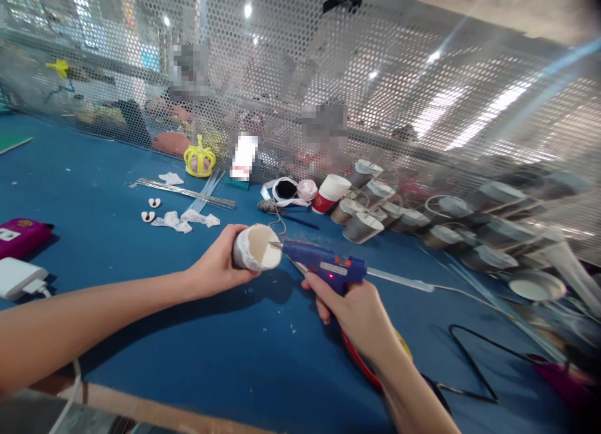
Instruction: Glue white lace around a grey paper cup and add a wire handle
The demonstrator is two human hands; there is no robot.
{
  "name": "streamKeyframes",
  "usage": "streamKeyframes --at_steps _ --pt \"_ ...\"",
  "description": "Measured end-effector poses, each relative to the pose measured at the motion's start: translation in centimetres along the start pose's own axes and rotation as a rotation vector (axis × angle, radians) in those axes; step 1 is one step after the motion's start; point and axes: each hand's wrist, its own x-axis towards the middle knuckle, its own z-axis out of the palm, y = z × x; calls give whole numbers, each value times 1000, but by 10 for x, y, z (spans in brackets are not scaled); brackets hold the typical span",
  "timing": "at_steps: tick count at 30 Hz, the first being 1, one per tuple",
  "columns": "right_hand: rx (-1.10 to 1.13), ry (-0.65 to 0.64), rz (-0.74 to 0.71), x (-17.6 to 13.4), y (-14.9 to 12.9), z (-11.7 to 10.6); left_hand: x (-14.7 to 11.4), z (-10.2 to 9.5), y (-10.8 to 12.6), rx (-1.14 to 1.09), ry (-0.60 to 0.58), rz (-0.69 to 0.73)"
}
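Note:
My left hand point(223, 262) is wrapped round a paper cup point(241, 249) covered in grey, with white lace along its rim. The cup is tilted so its pale inside faces right. A blue hot glue gun point(317, 258) is gripped in my right hand point(350, 302), its red light lit. The gun's nozzle points left at the mouth of the cup; whether it touches the cup I cannot tell. A clear glue stick point(399, 279) sticks out of the gun's back. Under my right wrist lie red and yellow handles point(359, 359), partly hidden.
Several grey-wrapped cups point(363, 226) stand at the back right, beside stacked red-and-white paper cups point(331, 193). Lace pieces point(176, 221), metal wires point(188, 193) and a yellow crown point(200, 160) lie at back left. A white charger point(21, 277) sits left; a perforated screen point(282, 64) borders the table.

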Motion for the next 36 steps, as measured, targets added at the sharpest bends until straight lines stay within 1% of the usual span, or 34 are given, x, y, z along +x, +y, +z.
streamKeyframes --at_steps 3,5,8,10,13,15,17,20,23,28,32,36 --pt "-87 15 48 -1 1 0 1 -1 -3 62 38 7" --pt "-74 -7 39 -2 1 1 2 -2 -4 93 55 22" --pt "76 -42 -29 -2 1 0 2 -4 -5 164 57 91" --pt "197 -37 -56 -2 1 -2 2 -5 -5 227 46 131" --pt "253 -27 -54 -2 0 -5 2 -6 -4 280 32 122" --pt "179 17 -36 -3 -2 -5 1 -6 -4 289 35 110" --pt "53 93 -12 -4 -2 -5 2 -6 -5 290 36 115" --pt "-114 174 -60 -5 1 -3 2 -7 -5 273 22 131" --pt "-168 181 -148 -5 7 -1 1 -7 -4 223 -22 128" --pt "-203 222 -202 -5 15 -1 0 -5 -2 106 -105 48" --pt "-239 209 -261 -4 18 -2 -1 -5 1 62 -150 -2" --pt "-258 209 -220 -4 15 -2 -2 -5 2 41 -178 -17"
